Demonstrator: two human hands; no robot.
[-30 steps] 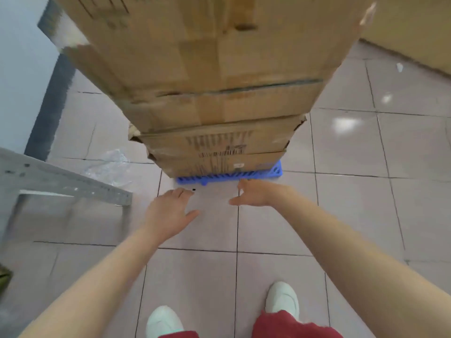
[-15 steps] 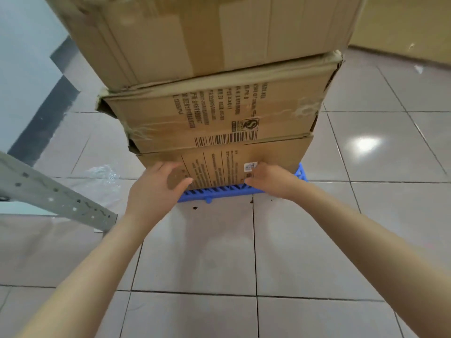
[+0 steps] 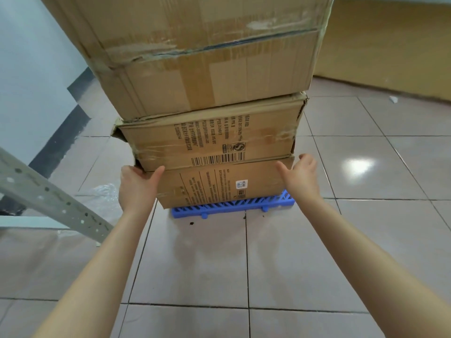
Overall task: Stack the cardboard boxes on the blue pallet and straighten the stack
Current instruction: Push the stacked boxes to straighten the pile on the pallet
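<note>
Your left hand (image 3: pixel 138 189) grips the bottom box (image 3: pixel 219 184) at its left corner; your right hand (image 3: pixel 301 179) spreads open by the right corner.

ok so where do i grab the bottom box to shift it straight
Take the bottom box by its end corners, left hand and right hand one each, from the front. The middle box sits on its top and the blue pallet is under it, so only the ends and front are free.
</note>
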